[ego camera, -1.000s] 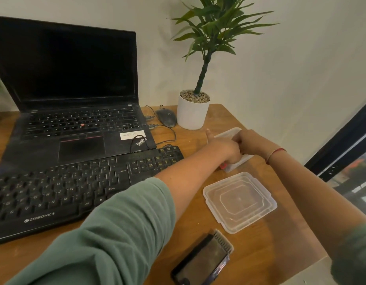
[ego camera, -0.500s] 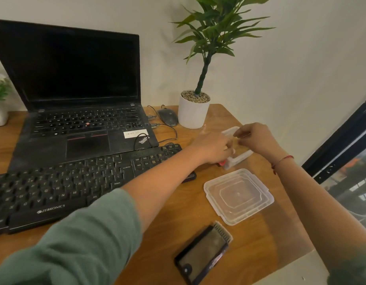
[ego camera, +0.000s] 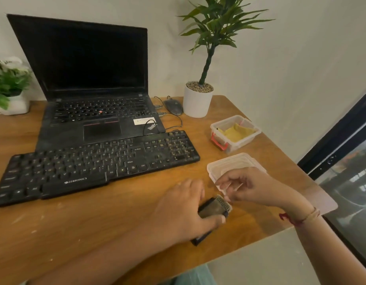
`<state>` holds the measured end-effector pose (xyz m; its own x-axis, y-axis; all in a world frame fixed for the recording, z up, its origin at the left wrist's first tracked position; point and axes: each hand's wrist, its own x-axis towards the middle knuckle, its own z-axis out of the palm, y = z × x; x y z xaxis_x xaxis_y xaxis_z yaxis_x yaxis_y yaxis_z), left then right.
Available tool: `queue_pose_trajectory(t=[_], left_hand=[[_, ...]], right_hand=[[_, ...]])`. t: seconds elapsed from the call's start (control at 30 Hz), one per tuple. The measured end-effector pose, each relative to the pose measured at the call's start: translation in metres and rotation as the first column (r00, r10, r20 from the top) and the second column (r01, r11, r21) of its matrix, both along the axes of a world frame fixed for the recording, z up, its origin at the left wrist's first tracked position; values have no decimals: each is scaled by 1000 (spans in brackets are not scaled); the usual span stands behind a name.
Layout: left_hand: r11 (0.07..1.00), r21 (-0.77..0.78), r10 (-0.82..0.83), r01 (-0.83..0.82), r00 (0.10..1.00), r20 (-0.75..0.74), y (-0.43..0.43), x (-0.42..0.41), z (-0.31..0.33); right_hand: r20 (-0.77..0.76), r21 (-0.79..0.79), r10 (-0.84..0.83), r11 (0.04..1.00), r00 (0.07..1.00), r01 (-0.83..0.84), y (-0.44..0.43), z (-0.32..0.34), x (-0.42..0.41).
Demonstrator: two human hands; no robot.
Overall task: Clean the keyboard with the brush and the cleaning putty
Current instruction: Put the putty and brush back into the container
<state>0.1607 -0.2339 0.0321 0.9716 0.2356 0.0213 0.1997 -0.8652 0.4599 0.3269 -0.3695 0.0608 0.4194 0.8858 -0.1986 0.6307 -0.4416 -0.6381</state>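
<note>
Head view, looking down across the wooden bench [ego camera: 79, 227]: the left hand [ego camera: 184, 212] lies over the brush [ego camera: 214, 209], a flat dark tool with a comb-like row of bristles at its far end, resting near the bench's front edge. Its fingers [ego camera: 217, 220] curl over the brush body, thumb low on the near side, so it looks closed on the brush, though whether the brush has left the wood I cannot tell. The right hand [ego camera: 254, 188] hovers just beside the bristle end, its fingers loosely pinched together and apparently holding nothing; it hides part of the clear lid [ego camera: 229, 163] lying flat behind it. The black keyboard [ego camera: 95, 161] sits to the left, in front of the open laptop [ego camera: 91, 83], clear of both hands. The open tub [ego camera: 235, 132] farther back holds a yellow mass, likely the cleaning putty [ego camera: 237, 131], untouched. The step in hand appears to be picking up the brush. To do it well, settle the grip toward the rear of the body so the bristles stay free, lift it clear of the lid, and carry it over to the keyboard with the bristles angled down. Sweeping along the rows between keys, toward one edge, would keep dust from falling back in before the putty follows.
</note>
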Motion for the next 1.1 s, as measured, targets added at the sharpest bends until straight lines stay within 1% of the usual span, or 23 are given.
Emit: queue_pose_trajectory(t=[0.07, 0.1, 0.17, 0.33, 0.47, 0.6, 0.7, 0.73, 0.77, 0.83, 0.93, 1.0, 1.1], left_hand=[[999, 35, -19, 22, 995, -93, -8, -4, -5], [998, 49, -25, 31, 993, -117, -10, -5, -8], [998, 53, -17, 23, 994, -109, -13, -6, -11], [1000, -7, -11, 11, 998, -59, -11, -6, -12], [1000, -25, 4, -3, 999, 43, -7, -6, -11], [996, -62, 76, -67, 984, 159, 3, 6, -1], [992, -69, 116, -102, 963, 243, 14, 22, 11], [990, -87, 128, -108, 955, 269, 18, 29, 14], [988, -107, 140, -113, 944, 297, 21, 36, 18], [983, -137, 163, -121, 921, 353, 28, 50, 25], [985, -149, 147, -90, 889, 433, 31, 69, 34], [986, -151, 134, -69, 868, 479, 32, 81, 38], [984, -173, 123, -39, 852, 509, 36, 100, 42]], right_hand=[[39, -4, 26, 1000, 999, -26, 1, -4, -2], [50, -1, 40, 999, 998, -40, 1, -6, -4], [51, -9, 65, 998, 997, -65, 2, -10, -7], [31, -35, 104, 994, 994, -102, 2, -17, -10], [40, 29, 70, 997, 997, -71, 4, -9, -12], [145, 127, -1, 992, 989, -18, 8, -1, -9], [217, 246, -46, 969, 975, -9, 14, 8, -10], [269, 251, -37, 968, 962, -33, 15, 12, -10], [343, 213, -9, 975, 939, -69, 17, 15, -9], [488, 96, 66, 987, 871, -129, 24, 21, -3], [630, 37, 107, 985, 769, -168, 35, 32, 14], [684, 20, 131, 980, 717, -198, 42, 42, 27], [688, -34, 165, 980, 707, -195, 51, 58, 47]])
